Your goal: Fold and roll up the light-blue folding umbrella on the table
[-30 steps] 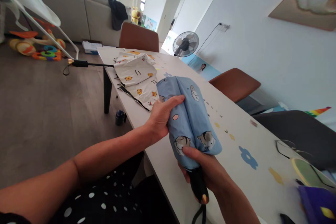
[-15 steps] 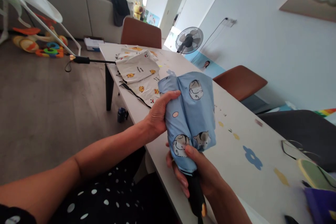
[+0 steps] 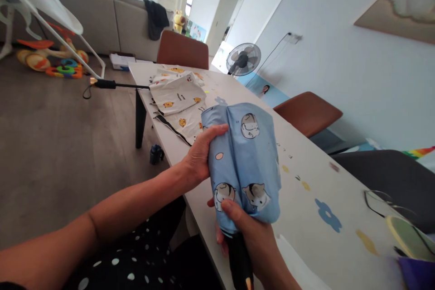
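I hold a folded light-blue umbrella printed with cartoon hamsters above the near edge of a long white table. My left hand is wrapped round the gathered blue canopy on its left side. My right hand grips the lower end where the cloth meets the black handle, thumb pressed on the cloth. A second umbrella, white with small orange figures, lies partly collapsed on the table beyond, its black shaft and handle sticking out over the left edge.
Brown chairs stand along the table's right side and far end. A standing fan is by the wall. A black chair and eyeglasses are at the right. A grey sofa, toys and a small dark bottle occupy the floor side.
The blue umbrella has turned slightly in my hands and my right hand has slid a little lower and left on the handle end. My left hand keeps its grip on the canopy.
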The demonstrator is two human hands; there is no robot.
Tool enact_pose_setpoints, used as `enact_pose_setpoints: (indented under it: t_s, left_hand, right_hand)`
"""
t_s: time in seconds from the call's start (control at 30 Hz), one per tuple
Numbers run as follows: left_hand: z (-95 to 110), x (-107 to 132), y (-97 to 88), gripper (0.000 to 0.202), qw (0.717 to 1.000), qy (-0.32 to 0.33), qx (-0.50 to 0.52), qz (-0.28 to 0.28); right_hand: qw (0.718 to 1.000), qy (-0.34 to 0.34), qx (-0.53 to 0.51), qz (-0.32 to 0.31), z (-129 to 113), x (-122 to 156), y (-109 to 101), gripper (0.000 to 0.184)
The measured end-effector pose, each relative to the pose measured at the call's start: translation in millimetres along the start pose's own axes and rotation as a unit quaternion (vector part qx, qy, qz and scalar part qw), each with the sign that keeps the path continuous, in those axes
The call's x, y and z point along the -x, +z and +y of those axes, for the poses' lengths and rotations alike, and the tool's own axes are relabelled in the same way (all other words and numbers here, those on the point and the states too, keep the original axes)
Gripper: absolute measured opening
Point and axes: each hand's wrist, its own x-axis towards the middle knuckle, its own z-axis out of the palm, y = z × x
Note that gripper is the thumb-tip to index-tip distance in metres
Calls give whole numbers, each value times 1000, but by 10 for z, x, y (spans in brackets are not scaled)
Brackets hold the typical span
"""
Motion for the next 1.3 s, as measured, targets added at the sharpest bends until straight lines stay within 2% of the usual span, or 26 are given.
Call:
enact_pose_setpoints:
  t_s: [0.1,0.2,0.3,0.37,0.4,0.47,0.53,0.6,0.67,0.77,0.83,0.93,1.13,1.2,1.3]
  left_hand:
    - [-19,8,-8,27,1000,-16,10,24]
    - [-54,13,-19,28,999,-30,11,39]
    - [-91,-5,-40,31,998,-53,4,40]
    - [-110,-39,-61,31,998,-63,-5,29]
    - [-115,-62,-72,29,998,-63,-15,22]
    - [-121,-112,-97,27,998,-47,-50,15]
    - [-125,-160,-120,26,993,-13,-114,31]
    - [-135,-201,-141,30,983,9,-176,57]
    - [-152,-231,-155,34,978,-6,-196,68]
    - [-178,-256,-161,36,984,-61,-151,69]
    - [-183,-258,-158,35,988,-77,-109,78]
    - [-169,-247,-149,30,992,-82,-58,77]
    - [-140,-224,-128,29,993,-75,-48,79]
    - [-148,-216,-131,29,992,-72,-53,86]
    - [-166,-219,-148,28,991,-92,-50,82]
  right_hand:
    - [998,-40,-43,4,20,-32,-17,41]
    - [989,-59,-123,-49,61,-60,-26,47]
    - [983,-21,-143,-112,81,-59,-43,44]
    - [985,17,-126,-117,79,-53,-60,37]
    - [987,29,-119,-103,75,-52,-67,34]
    - [994,33,-98,-38,65,-59,-73,31]
    - [998,10,-45,51,55,-79,-66,29]
    - [993,-20,18,114,51,-102,-48,30]
    - [987,-47,57,143,52,-118,-23,29]
    - [984,-56,80,151,49,-114,17,31]
    - [987,-34,67,144,39,-99,33,33]
    - [995,-14,-15,100,27,-80,28,40]
    - [988,-41,-144,45,74,-115,-16,50]
    - [986,-25,-164,8,92,-136,-18,48]
    - [990,35,-135,-28,118,-163,-33,36]
